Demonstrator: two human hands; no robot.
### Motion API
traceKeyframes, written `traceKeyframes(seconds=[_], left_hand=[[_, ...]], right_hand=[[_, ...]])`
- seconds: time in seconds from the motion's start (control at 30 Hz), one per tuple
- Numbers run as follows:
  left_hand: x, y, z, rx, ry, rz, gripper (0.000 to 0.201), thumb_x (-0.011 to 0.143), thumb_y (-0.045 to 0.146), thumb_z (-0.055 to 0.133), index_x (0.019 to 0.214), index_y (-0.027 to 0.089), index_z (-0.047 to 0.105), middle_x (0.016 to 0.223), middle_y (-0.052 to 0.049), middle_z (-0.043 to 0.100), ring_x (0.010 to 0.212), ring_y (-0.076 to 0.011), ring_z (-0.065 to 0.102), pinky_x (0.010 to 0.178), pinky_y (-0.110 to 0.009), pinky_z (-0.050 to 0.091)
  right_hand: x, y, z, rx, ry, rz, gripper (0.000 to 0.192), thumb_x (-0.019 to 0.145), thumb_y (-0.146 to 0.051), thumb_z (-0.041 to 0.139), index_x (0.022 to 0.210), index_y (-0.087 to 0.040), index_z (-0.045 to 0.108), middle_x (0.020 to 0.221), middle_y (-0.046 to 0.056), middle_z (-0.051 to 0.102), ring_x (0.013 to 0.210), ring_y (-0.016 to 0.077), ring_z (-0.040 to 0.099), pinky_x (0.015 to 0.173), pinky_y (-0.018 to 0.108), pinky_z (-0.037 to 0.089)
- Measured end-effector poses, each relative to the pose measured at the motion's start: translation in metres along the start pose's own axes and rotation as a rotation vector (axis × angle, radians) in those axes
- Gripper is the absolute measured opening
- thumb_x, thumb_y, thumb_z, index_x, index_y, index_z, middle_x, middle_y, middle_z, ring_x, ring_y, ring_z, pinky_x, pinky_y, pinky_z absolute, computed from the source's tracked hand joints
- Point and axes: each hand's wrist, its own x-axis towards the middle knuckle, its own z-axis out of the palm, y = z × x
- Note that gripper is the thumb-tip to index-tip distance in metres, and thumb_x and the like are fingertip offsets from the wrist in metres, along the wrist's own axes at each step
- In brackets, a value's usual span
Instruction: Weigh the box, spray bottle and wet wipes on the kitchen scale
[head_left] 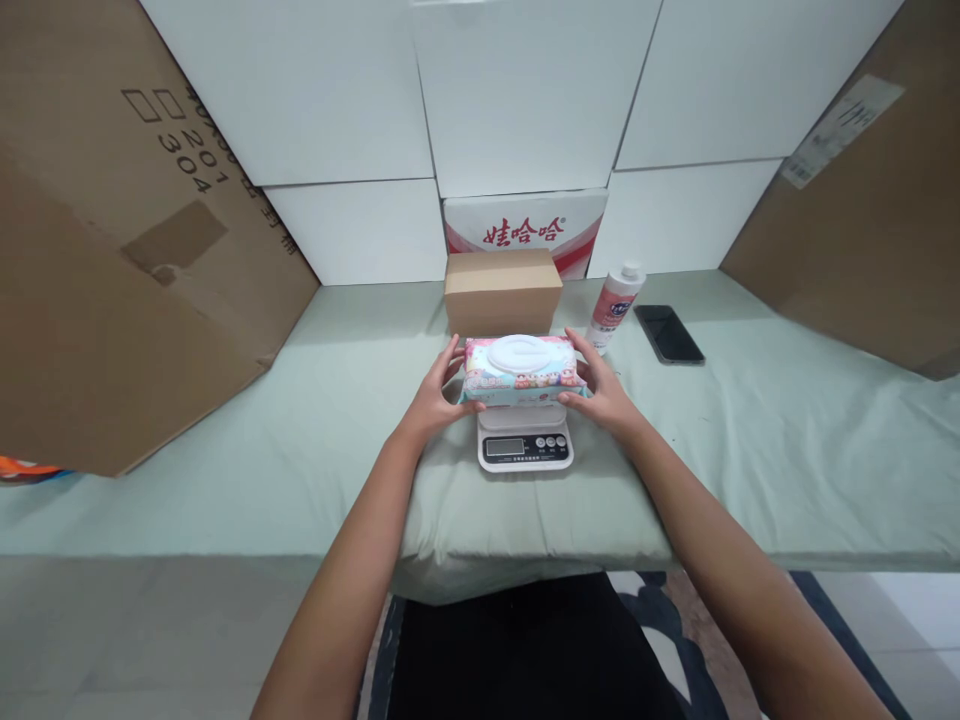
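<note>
A pack of wet wipes point(523, 382) with a white oval lid lies across the top of a white digital kitchen scale point(525, 462). At its left end is my left hand point(442, 392), fingers and thumb closed around the edge. My right hand point(598, 390) grips the opposite end the same way. The pack hides the scale's weighing plate. Below the pack the scale's dark panel shows a small display and several buttons; no reading can be made out.
Behind the pack stands a plain brown carton point(502, 290), with a white and red box point(525, 225) against the wall. A bottle point(615, 305) and a phone point(669, 334) are to the right. Large cardboard sheets point(135, 250) flank the green cloth-covered table point(330, 420).
</note>
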Motion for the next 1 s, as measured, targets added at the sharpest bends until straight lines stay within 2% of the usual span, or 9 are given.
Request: traceKeyframes(seconds=[0.83,1.0], left_hand=[[-0.0006,0.0038,-0.0016,0.017,0.026,0.005,0.131,0.057,0.063,0.097,0.167,0.035,0.031,0.16,-0.015,0.047,0.153,-0.0383,0.046,0.13,-0.056,0.034],[-0.0009,0.004,-0.002,0.014,0.021,-0.01,0.131,0.058,0.062,0.096,0.167,0.035,0.029,0.162,-0.016,0.044,0.153,-0.0388,0.045,0.13,-0.056,0.034]], right_hand=[[0.0009,0.0043,-0.0018,-0.021,-0.012,-0.021,0.12,0.072,-0.072,0.086,0.17,-0.036,0.027,0.17,0.013,0.036,0.131,0.0378,0.064,0.114,0.055,0.054],[0.0004,0.0041,-0.0023,-0.026,-0.012,-0.016,0.12,0.072,-0.071,0.087,0.17,-0.036,0.027,0.171,0.012,0.035,0.136,0.0383,0.061,0.115,0.055,0.053]])
